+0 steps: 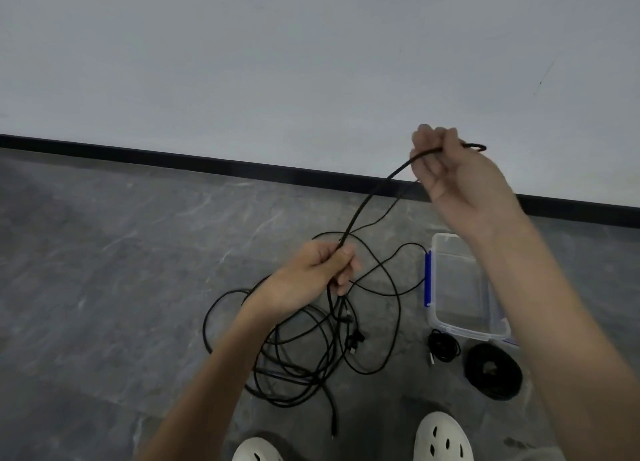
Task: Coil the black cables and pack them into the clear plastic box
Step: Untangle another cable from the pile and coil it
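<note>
A thin black cable (363,204) is stretched diagonally, clasped low in the left grip (311,273) and high in the right grip (440,162). The slack is seen hanging below the left grip, toward the floor.

Pretty bare room. A plain pale grey wall (277,62) fills everything above the black baseboard (173,157), with one thin dark scuff (543,78) high above its right end. Below the baseboard is a grey marble-look floor (104,270) with whitish veins, softly lit.
</note>
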